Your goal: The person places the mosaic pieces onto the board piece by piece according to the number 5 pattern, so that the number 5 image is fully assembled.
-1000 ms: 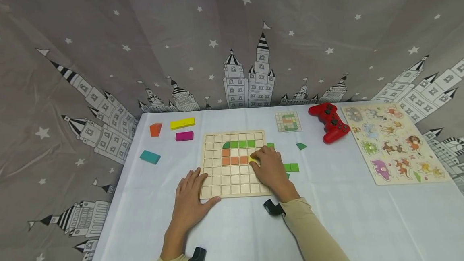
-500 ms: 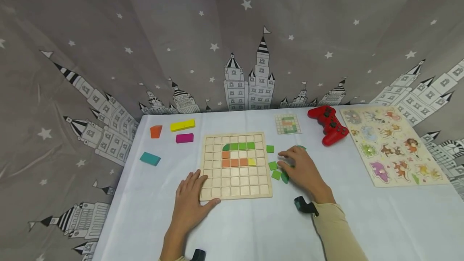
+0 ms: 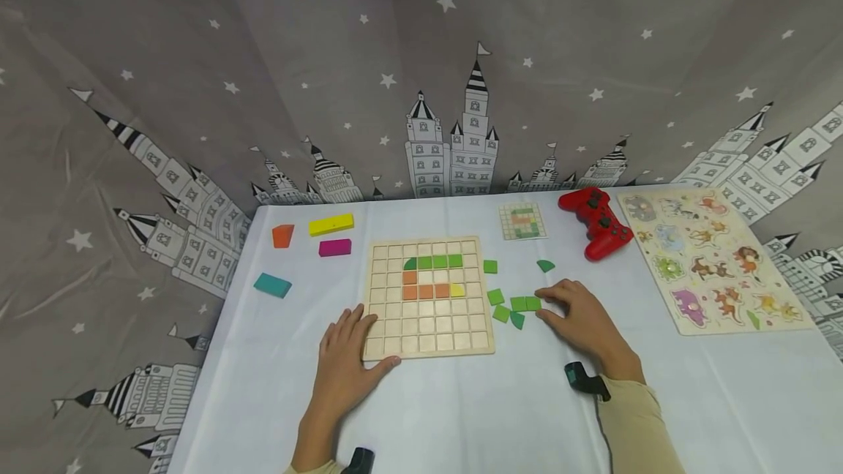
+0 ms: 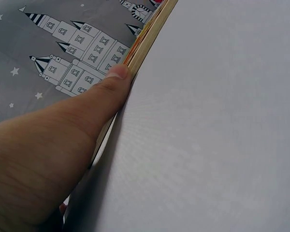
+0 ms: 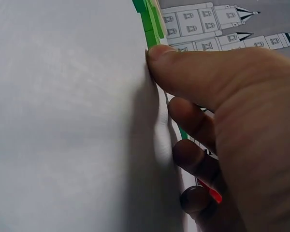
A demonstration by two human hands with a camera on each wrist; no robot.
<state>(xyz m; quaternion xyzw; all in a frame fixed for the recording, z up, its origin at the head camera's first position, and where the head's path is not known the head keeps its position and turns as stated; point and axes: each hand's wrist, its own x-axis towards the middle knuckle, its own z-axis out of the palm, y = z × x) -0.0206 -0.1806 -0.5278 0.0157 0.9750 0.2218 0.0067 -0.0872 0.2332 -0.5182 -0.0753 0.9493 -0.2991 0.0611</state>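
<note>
A wooden grid board [image 3: 428, 328] lies flat in the middle of the table in the head view. A row of green square tiles [image 3: 440, 262], orange tiles [image 3: 426, 291] and a yellow tile [image 3: 457, 290] sit in its cells. My left hand [image 3: 345, 368] rests around the board's lower left corner, fingers along the left edge, thumb along the front one. To the right of the board, my right hand [image 3: 589, 324] has its thumb and forefinger right at the end of two joined green tiles [image 3: 525, 303]. Its fingers are relaxed and a little apart.
Loose green tiles [image 3: 495, 297] and a dark green leaf-shaped piece [image 3: 545, 265] lie right of the board. Behind are a pattern card [image 3: 523, 222] and a red game controller [image 3: 598, 225]. An animal puzzle board [image 3: 718, 269] lies right; coloured blocks [image 3: 331, 224] are at left.
My right hand has left the yellow tile in its cell on the board and moved right, past the loose pieces, to the two green tiles. My left hand has stayed put.
</note>
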